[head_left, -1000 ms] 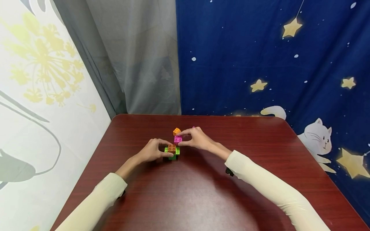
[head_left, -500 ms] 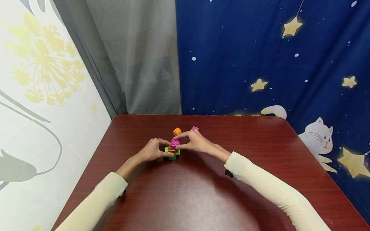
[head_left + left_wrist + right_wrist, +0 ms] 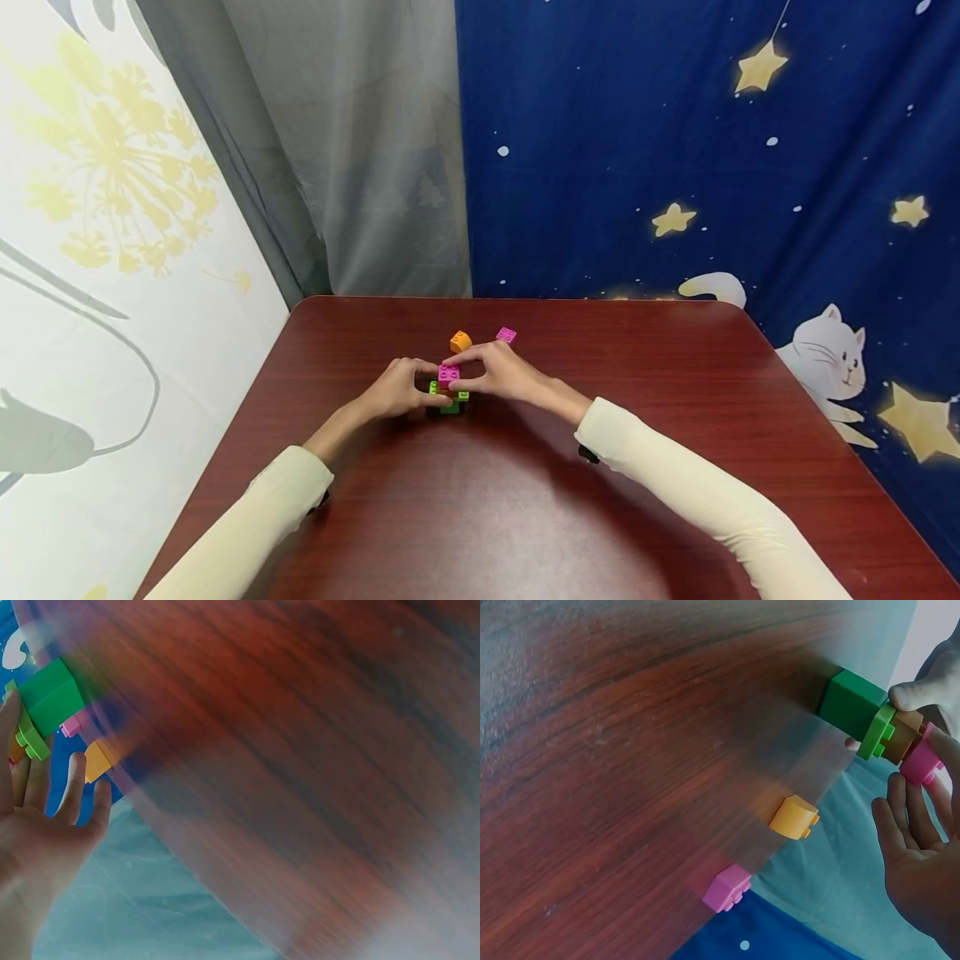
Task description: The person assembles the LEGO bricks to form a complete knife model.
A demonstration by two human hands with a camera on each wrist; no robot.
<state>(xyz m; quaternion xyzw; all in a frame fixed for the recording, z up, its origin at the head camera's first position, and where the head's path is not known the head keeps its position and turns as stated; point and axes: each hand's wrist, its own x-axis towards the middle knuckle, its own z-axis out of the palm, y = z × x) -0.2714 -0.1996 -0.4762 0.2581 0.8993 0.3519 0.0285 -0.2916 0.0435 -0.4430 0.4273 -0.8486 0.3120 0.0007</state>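
Note:
A small stack of toy building bricks stands on the table. Its dark green block (image 3: 852, 700) is at the bottom, topped by a lime green plate (image 3: 876, 733) and then a brown-orange brick (image 3: 904, 735). At the very top, a magenta brick (image 3: 448, 375) is pinched between thumb and fingers of my right hand (image 3: 506, 372); in the right wrist view it meets the brown-orange brick. My left hand (image 3: 396, 392) grips the stack from the left, thumb on the near side and fingers behind. In the left wrist view, that hand partly hides the upper bricks.
Behind the stack lies a loose orange brick (image 3: 460, 341) with a curved side. A pink brick (image 3: 506, 335) sits farther back to the right, beyond my right hand. The reddish-brown table (image 3: 510, 517) ends at curtains at the back.
My right hand has brought the magenta brick leftward and toward me, from beside the orange brick onto the top of the stack. The left hand has stayed nearly still.

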